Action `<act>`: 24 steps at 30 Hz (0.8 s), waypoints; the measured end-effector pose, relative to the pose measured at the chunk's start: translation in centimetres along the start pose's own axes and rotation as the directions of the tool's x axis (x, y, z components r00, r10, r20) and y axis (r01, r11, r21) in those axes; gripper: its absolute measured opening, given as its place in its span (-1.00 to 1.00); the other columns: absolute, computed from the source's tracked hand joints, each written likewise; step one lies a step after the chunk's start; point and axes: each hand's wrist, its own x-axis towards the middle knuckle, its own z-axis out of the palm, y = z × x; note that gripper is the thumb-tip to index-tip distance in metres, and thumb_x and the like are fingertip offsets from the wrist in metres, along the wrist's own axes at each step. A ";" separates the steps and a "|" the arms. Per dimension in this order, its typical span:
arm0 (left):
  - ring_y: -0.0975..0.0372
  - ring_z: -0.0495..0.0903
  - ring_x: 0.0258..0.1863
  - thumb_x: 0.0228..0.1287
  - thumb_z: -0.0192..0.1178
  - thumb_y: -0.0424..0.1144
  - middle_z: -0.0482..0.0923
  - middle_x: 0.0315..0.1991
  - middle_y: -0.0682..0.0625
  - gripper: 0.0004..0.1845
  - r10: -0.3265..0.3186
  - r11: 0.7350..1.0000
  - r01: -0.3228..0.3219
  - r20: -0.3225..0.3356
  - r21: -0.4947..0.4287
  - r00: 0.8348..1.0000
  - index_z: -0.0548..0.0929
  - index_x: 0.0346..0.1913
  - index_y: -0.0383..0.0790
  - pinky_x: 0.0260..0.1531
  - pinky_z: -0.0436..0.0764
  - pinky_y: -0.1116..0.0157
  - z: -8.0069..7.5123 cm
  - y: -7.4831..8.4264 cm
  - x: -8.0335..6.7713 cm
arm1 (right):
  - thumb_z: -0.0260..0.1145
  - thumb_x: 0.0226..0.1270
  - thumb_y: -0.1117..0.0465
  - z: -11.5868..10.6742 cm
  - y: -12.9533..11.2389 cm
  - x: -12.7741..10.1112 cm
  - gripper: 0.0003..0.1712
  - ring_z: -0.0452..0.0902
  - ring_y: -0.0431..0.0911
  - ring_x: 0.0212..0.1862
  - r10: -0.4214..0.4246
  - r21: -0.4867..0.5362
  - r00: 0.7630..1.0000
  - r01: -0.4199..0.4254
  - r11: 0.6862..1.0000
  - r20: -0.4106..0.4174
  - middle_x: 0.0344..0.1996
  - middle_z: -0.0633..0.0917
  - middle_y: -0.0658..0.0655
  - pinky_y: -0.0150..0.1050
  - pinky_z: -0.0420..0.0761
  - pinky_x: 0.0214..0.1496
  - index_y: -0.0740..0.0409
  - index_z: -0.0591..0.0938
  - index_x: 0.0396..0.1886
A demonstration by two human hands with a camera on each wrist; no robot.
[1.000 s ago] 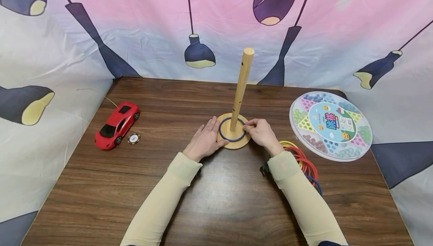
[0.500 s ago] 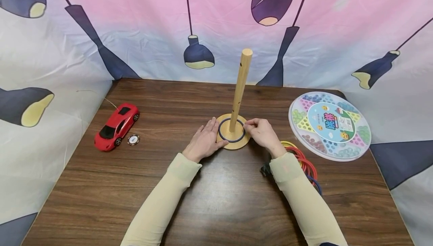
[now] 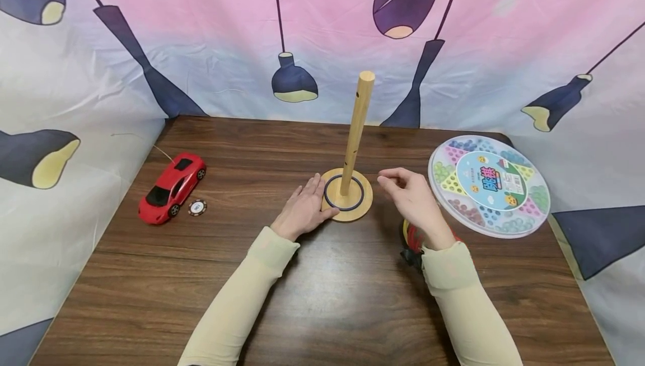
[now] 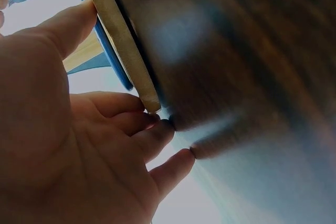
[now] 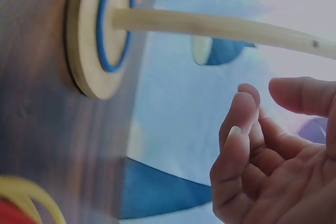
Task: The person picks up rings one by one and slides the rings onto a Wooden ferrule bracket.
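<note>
One blue ring (image 3: 344, 192) sitting on the peg base (image 3: 347, 214), left hand (image 3: 304, 207) flat steadying it, right hand (image 3: 413, 198) hovering empty and loosely curled, more rings (image 3: 410, 236) waiting near right.

Bright, even light; blurred wrist views

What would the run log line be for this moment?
left hand: flat, touching stand base | right hand: raised, empty | blue ring: on base around post | spare rings: under right wrist
</note>
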 end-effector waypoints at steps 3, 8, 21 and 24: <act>0.09 -0.07 0.51 0.37 0.05 0.22 -0.13 0.53 -0.23 -0.05 0.004 1.000 -0.004 -0.001 -0.007 1.000 0.00 0.50 -0.42 0.43 0.02 0.03 0.0 0.0 0.0 | 0.19 0.46 -0.01 -1.1 -0.1 -1.0 -0.59 0.57 -0.07 -0.27 -0.011 -0.002 0.999 0.011 1.000 -0.032 -0.31 0.67 0.14 -0.33 0.53 -0.31 0.19 0.64 0.06; 0.09 -0.07 0.51 0.37 0.06 0.21 -0.11 0.53 -0.23 -0.06 0.005 1.000 -0.005 -0.001 -0.012 1.000 0.01 0.50 -0.43 0.43 0.03 0.03 -0.2 0.0 -0.1 | 0.18 0.46 -0.05 -3.1 -0.3 -2.7 -0.55 0.54 -0.11 -0.23 -0.020 -0.038 0.995 0.017 0.999 -0.095 -0.24 0.68 0.16 -0.41 0.52 -0.30 0.19 0.64 0.07; 0.09 -0.06 0.51 0.38 0.05 0.22 -0.11 0.53 -0.24 -0.06 0.001 1.000 -0.001 0.003 -0.001 1.000 0.01 0.50 -0.42 0.43 0.03 0.03 -0.2 0.1 0.0 | 0.10 0.49 -0.09 -8.3 2.5 -7.7 -0.47 0.53 -0.08 -0.26 0.067 -0.251 0.986 -0.105 0.962 -0.154 -0.24 0.67 0.20 -0.39 0.49 -0.35 0.25 0.60 0.13; 0.09 -0.07 0.51 0.38 0.04 0.22 -0.12 0.53 -0.23 -0.06 0.000 1.000 0.000 0.006 -0.002 1.000 0.00 0.50 -0.41 0.43 0.02 0.03 -0.1 0.0 0.0 | 0.08 0.49 -0.13 -9.0 3.7 -8.9 -0.41 0.53 0.02 -0.12 0.117 -0.304 0.985 -0.150 0.941 -0.124 -0.10 0.67 0.27 -0.26 0.48 -0.21 0.26 0.58 0.17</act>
